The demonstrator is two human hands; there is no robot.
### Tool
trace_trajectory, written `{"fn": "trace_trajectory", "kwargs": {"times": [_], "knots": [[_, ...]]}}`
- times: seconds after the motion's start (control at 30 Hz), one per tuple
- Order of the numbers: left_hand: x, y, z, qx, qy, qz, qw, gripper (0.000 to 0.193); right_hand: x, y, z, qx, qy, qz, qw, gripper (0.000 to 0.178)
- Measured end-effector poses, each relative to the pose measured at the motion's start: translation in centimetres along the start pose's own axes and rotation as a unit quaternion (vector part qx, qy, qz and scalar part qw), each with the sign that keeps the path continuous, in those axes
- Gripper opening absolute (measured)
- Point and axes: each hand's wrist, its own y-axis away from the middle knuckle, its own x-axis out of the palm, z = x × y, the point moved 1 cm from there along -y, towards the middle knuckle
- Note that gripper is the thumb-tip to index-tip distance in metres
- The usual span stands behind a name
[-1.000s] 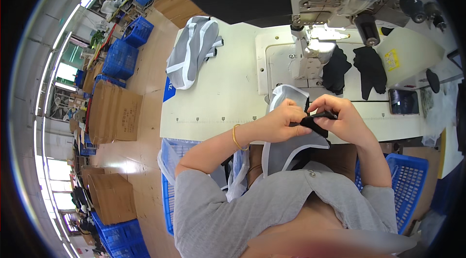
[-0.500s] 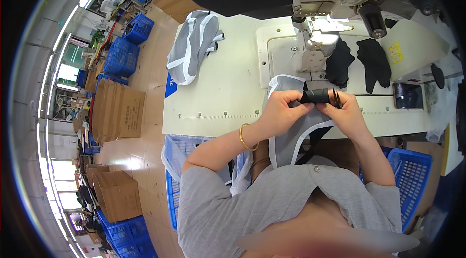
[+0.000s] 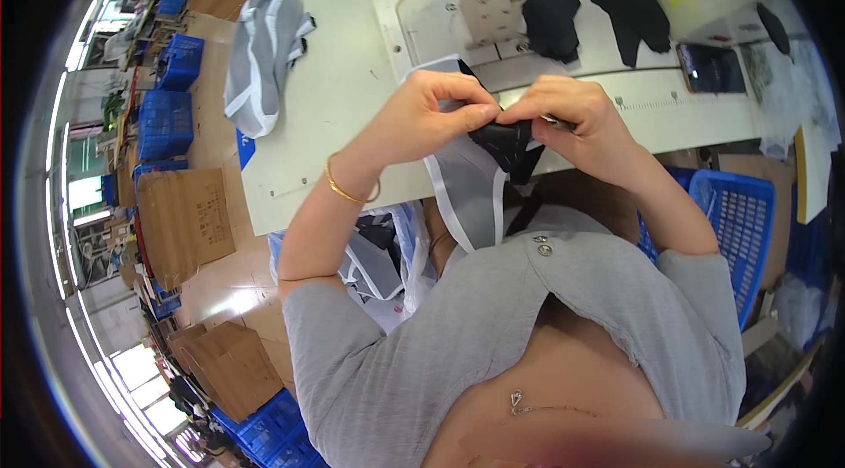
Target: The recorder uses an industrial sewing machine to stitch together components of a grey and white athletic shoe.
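A grey fabric piece (image 3: 466,182) with white edging hangs over the front edge of the sewing table toward my lap. Black fabric (image 3: 503,144) joined to it is bunched between my hands. My left hand (image 3: 427,120) pinches the upper edge of this black fabric between thumb and fingers. Close beside it, the fingertips of my right hand (image 3: 572,120) are closed on the same edge. Something small and dark with a glint lies under the right fingers; it is mostly hidden, and I cannot tell its kind here.
Beyond my hands stands the sewing machine (image 3: 488,14), with black fabric pieces (image 3: 550,14) beside it. A phone (image 3: 711,69) lies at the right. Grey bundled pieces (image 3: 262,63) rest at the left. A blue crate (image 3: 735,230) and a plastic bag (image 3: 414,248) flank my lap.
The view has shifted, so the table sits higher. The black fabric, stretched flat like a band before, is now folded and bunched. The dark pointed snips in my right hand no longer show clearly.
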Motion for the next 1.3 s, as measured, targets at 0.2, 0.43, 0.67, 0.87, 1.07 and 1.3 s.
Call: {"fn": "trace_trajectory", "kwargs": {"times": [0.2, 0.43, 0.67, 0.87, 1.07, 1.3], "knots": [[-0.5, -0.9, -0.1, 0.074, -0.105, 0.052, 0.99, 0.014, 0.1, 0.5, -0.6, 0.008, -0.011, -0.007, 1.0, 0.029], [0.0, -1.0, -0.3, 0.071, -0.17, 0.08, 0.98, 0.012, 0.2, 0.9, 0.0, 0.063, -0.04, -0.031, 0.997, 0.024], [0.5, -0.6, -1.5, 0.052, -0.214, 0.009, 0.975, 0.012, -1.5, 0.1, -0.3, 0.117, -0.05, 0.02, 0.992, 0.017], [1.3, -0.6, -1.9, 0.053, -0.237, -0.032, 0.97, 0.011, -2.3, -1.3, -0.1, 0.02, 0.062, 0.07, 0.995, 0.016], [1.9, -0.7, -1.7, 0.014, -0.196, -0.052, 0.979, 0.011, -2.7, -1.7, -0.1, -0.059, 0.193, 0.102, 0.974, 0.015], [2.2, -0.8, -1.5, 0.022, -0.205, -0.069, 0.976, 0.013, -2.8, -2.0, -0.2, -0.086, 0.24, 0.123, 0.959, 0.012]]}}
